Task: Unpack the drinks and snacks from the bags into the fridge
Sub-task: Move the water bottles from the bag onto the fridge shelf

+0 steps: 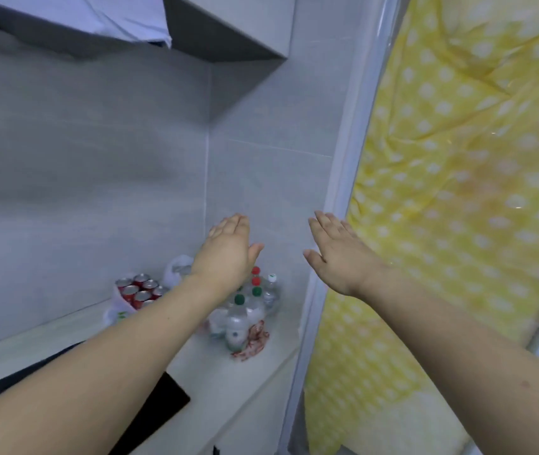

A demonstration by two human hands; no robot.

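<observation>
My left hand and my right hand are both raised flat in front of me, fingers together, holding nothing. Below them on the white counter stands a plastic bag with several red drink cans. To its right, a clear bag holds several plastic bottles with green, red and white caps. My left wrist partly hides the bottles. The fridge stands on the right, draped in a yellow cloth with white dots.
A grey tiled wall runs behind the counter. A range hood hangs at the top. A black cooktop lies in the counter at the lower left. The fridge's white edge runs beside my right hand.
</observation>
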